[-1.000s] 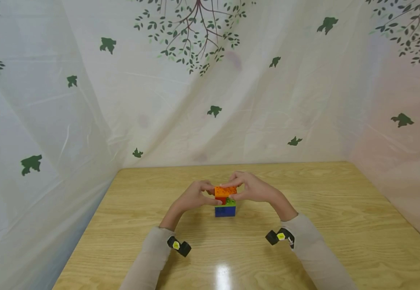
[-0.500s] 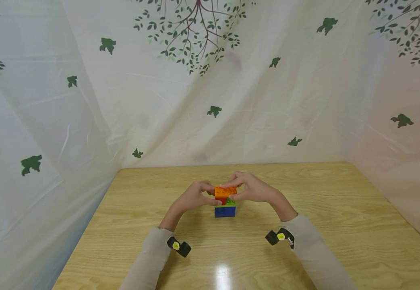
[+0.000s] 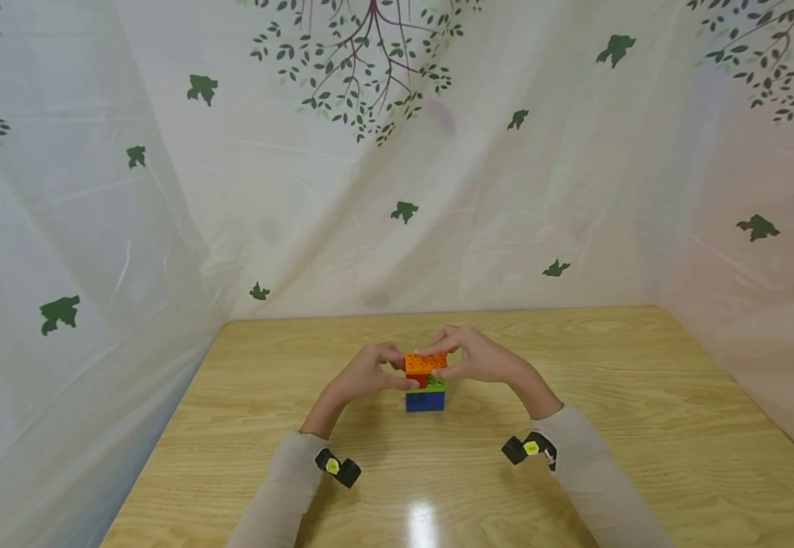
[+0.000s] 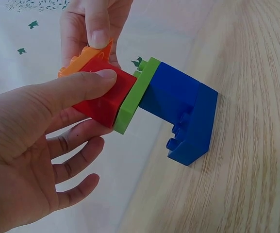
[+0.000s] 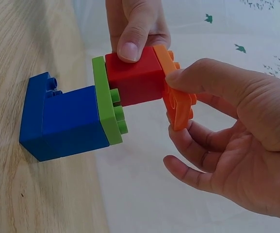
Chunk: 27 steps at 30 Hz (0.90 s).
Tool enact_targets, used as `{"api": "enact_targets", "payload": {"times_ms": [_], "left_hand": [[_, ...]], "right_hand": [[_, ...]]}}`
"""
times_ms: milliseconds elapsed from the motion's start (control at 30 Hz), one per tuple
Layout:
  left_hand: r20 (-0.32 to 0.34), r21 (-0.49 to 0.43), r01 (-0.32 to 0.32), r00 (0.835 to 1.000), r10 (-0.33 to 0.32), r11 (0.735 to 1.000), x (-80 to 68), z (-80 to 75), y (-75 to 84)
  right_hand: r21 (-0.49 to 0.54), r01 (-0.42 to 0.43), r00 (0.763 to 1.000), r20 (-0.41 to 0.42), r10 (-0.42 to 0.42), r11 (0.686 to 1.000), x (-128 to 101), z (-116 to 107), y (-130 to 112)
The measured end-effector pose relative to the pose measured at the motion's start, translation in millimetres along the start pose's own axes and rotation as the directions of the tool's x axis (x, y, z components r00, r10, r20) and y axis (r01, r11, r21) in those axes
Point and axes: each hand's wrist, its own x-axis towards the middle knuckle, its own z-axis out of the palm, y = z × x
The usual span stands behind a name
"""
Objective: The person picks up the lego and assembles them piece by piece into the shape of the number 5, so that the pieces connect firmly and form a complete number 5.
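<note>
Two hands meet at the stack: red brick (image 4: 106, 97) pinched by left hand (image 4: 33, 141), orange plate (image 5: 176, 92) by right hand (image 5: 237, 141); plate should be lifted squarely.

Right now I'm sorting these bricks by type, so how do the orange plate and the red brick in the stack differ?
The orange plate is thin and tops the stack; the red brick is a thick block beneath it. The right hand pinches the orange plate; the left hand pinches the red brick. Both are plastic building bricks.

bricks: 4 (image 3: 425, 380); hands: 2 (image 3: 369, 373); table: 1 (image 3: 643, 396)
</note>
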Motion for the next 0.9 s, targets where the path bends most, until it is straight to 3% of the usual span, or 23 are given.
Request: {"api": "enact_targets", "payload": {"times_ms": [433,900], "left_hand": [[-0.006,-0.014,0.016,1.000,-0.016,1.000,0.6,0.5,-1.1],[-0.010,-0.005,0.010,1.000,-0.011,1.000,0.7,0.2,-1.4]], "right_hand": [[-0.046,0.007,1.000,-0.009,-0.008,0.999,1.3,0.4,-1.4],[-0.024,0.015,1.000,-0.015,-0.015,1.000,1.3,1.3,0.2]]}}
